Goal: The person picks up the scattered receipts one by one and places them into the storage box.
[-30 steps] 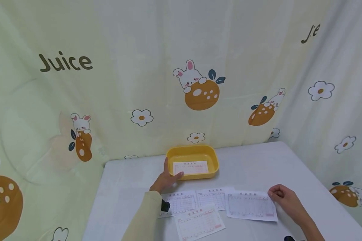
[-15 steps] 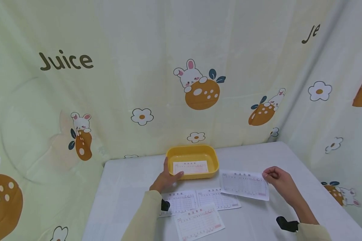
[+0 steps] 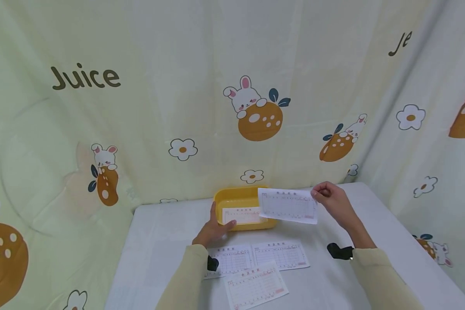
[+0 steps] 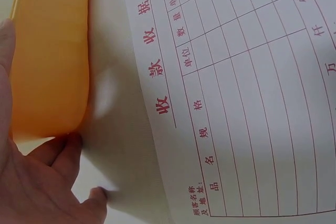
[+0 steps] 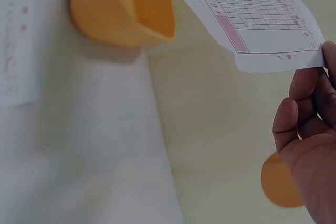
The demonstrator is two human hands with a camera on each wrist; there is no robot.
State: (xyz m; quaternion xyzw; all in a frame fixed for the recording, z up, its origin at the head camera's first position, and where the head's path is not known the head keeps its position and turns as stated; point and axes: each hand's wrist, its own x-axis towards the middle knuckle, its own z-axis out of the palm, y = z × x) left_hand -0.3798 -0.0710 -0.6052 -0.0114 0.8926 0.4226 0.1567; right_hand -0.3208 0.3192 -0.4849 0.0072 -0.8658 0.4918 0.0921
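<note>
In the head view a yellow plastic tray (image 3: 236, 199) stands at the back of the table with one receipt slip (image 3: 239, 215) lying inside. My left hand (image 3: 212, 231) grips its front left corner, thumb over the rim; the left wrist view shows fingers against the tray wall (image 4: 50, 56). My right hand (image 3: 335, 204) pinches a second receipt slip (image 3: 288, 206) by its right edge. That slip is raised and overlaps the tray's right side in the head view. Seen from the right wrist, thumb and fingertips hold the slip's corner (image 5: 262, 59).
Three more receipt slips lie on the white-covered table: one at left (image 3: 230, 259), one at right (image 3: 282, 255), and one in front (image 3: 257, 286) overlapping the left one. A printed curtain (image 3: 197, 107) hangs right behind the table.
My right hand has lifted its receipt slip off the table and carried it up and left, to the tray's right side. My left hand has stayed on the tray.
</note>
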